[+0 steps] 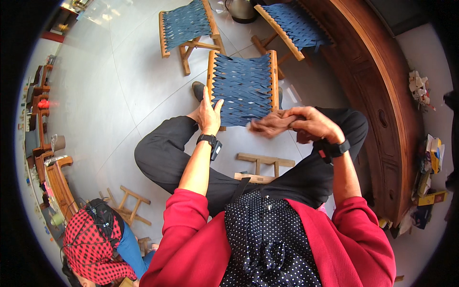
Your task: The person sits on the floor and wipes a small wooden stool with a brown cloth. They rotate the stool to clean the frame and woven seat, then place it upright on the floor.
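Observation:
Before me stands a wooden stool with a seat woven from blue strips (pixel 244 86). My left hand (pixel 211 116) grips its left wooden rail (pixel 211 70), the thumb lying near the edge of the weave. In my right hand (pixel 313 123) is a bunched brown cloth (pixel 272 123), blurred. The cloth is over the near right corner of the seat, by the lower end of the right rail (pixel 274 82); whether it touches the weave I cannot tell. Most of the stool's legs are hidden under the seat.
Two similar blue-woven stools (pixel 186 25) (pixel 294 25) stand beyond, near a metal pot (pixel 242 9). A bare wooden frame (pixel 265 159) is between my legs. A large wooden cabinet (pixel 376 107) lines the right. At lower left a person in a checked top (pixel 89 247) bends near wooden frames (pixel 131 206).

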`<state>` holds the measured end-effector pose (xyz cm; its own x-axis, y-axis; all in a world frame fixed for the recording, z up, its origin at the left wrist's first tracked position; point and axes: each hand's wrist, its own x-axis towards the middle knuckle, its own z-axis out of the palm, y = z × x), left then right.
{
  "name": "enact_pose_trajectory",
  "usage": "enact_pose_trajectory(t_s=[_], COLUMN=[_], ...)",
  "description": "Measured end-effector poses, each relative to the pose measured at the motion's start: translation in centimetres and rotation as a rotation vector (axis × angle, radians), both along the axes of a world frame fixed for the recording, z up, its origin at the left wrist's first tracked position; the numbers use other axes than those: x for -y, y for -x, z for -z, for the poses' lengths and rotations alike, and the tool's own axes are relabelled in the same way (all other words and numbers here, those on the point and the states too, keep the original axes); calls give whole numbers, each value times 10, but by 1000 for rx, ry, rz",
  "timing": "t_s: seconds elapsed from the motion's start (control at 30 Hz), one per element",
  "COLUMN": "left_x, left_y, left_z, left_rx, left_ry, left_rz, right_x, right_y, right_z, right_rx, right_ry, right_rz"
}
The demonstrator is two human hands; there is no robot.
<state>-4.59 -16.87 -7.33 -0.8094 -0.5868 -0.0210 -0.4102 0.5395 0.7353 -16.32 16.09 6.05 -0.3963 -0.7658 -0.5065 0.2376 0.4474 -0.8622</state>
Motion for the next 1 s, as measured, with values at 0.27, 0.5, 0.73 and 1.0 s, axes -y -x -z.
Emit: enact_pose_trajectory(t_s=[0.27,0.5,0.73,1.0], left_x=[0,2,1,3], left_y=[0,1,0,3], left_z=[-1,8,6,5], left_rx=[29,-49,-29,-75], left_ry=[30,91,92,98], left_rz=[3,24,15,36], right_x=[87,100,63,91], right_y=[65,41,-55,84], right_z=[73,135,110,108], right_rx=[-684,-891,-750,-1143], right_ry=[86,-179,-212,25], right_rz=[583,604,469,497])
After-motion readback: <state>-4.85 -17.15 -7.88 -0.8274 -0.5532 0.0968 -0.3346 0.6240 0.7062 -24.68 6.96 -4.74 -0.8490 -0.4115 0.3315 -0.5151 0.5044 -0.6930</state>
